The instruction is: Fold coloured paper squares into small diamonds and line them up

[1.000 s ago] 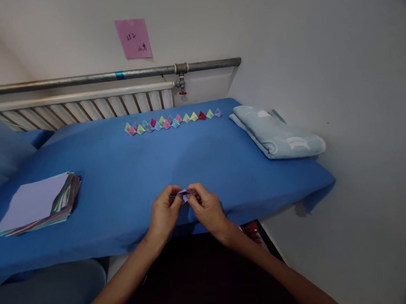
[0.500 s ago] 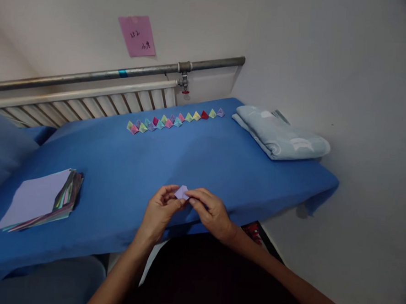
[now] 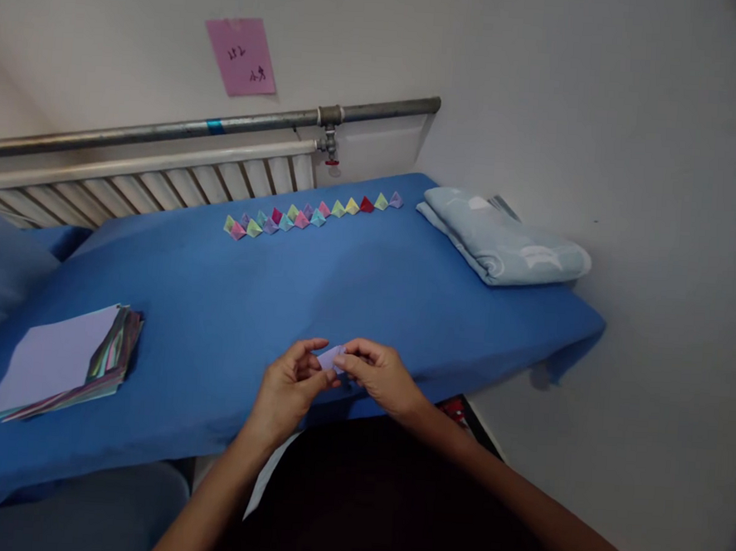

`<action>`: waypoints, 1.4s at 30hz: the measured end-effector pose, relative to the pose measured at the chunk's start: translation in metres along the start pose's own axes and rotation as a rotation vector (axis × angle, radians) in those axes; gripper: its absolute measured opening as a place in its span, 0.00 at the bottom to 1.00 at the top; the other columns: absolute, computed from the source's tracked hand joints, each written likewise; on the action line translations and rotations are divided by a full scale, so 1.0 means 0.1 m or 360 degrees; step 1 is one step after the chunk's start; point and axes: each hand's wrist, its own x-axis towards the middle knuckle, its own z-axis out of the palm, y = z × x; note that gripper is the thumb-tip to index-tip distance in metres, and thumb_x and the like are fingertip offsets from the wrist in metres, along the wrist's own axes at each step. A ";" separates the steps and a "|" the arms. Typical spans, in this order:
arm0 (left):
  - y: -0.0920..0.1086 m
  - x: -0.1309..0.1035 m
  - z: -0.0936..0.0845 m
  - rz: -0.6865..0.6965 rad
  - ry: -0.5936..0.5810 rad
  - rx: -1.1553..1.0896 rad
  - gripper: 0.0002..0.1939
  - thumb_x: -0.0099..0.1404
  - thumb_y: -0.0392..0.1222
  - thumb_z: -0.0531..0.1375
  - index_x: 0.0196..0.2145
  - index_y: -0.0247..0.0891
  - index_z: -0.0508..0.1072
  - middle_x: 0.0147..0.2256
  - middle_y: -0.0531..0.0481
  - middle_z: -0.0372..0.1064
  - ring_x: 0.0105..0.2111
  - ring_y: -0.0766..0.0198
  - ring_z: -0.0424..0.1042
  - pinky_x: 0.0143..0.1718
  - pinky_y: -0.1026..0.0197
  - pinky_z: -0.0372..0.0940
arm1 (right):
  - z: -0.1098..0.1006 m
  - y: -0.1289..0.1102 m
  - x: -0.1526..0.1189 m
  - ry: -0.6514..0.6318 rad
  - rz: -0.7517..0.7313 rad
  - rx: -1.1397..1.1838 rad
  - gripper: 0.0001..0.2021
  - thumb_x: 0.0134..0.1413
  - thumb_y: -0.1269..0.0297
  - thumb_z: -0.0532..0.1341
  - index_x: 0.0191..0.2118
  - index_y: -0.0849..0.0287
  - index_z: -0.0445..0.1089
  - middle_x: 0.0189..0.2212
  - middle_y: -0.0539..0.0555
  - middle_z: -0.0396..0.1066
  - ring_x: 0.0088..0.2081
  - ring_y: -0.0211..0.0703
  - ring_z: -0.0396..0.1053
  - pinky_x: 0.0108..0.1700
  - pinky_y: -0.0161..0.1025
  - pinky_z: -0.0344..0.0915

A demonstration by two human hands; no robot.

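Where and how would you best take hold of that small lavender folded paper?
I'd pinch the small lavender folded paper by its exposed left part, coming from the left, where the left hand is. It looks thin and flat, so a light pinch across its two faces should probably do; the right hand covers its right end.

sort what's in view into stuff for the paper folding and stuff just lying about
Likely part of the job:
- purple paper, between left hand and right hand
- paper stack
- folded paper pieces

Just around:
- folded blanket
- pink wall note
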 end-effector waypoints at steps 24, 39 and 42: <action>0.04 -0.06 -0.07 -0.0004 -0.0345 0.0397 0.15 0.60 0.50 0.59 0.23 0.38 0.69 0.21 0.52 0.68 0.24 0.68 0.66 0.31 0.64 0.62 | 0.02 -0.03 0.00 -0.0044 0.0420 0.0236 0.13 0.46 0.56 0.63 0.23 0.58 0.63 0.17 0.44 0.60 0.19 0.29 0.53 0.20 0.30 0.47; -0.13 0.05 -0.04 -0.0432 0.0049 0.0069 0.16 0.53 0.51 0.63 0.21 0.37 0.63 0.17 0.57 0.63 0.11 0.75 0.57 0.10 0.70 0.53 | -0.09 0.19 -0.07 -0.0154 -0.1134 -0.1590 0.11 0.59 0.70 0.57 0.46 0.61 0.69 0.44 0.58 0.72 0.42 0.46 0.65 0.46 0.44 0.60; -0.18 0.07 -0.05 -0.0478 0.0032 0.0190 0.15 0.56 0.50 0.60 0.23 0.37 0.64 0.17 0.57 0.64 0.10 0.73 0.57 0.09 0.69 0.52 | -0.10 0.28 -0.06 -0.0175 -0.1131 -0.1780 0.10 0.61 0.67 0.55 0.46 0.60 0.70 0.42 0.57 0.73 0.40 0.46 0.64 0.43 0.44 0.58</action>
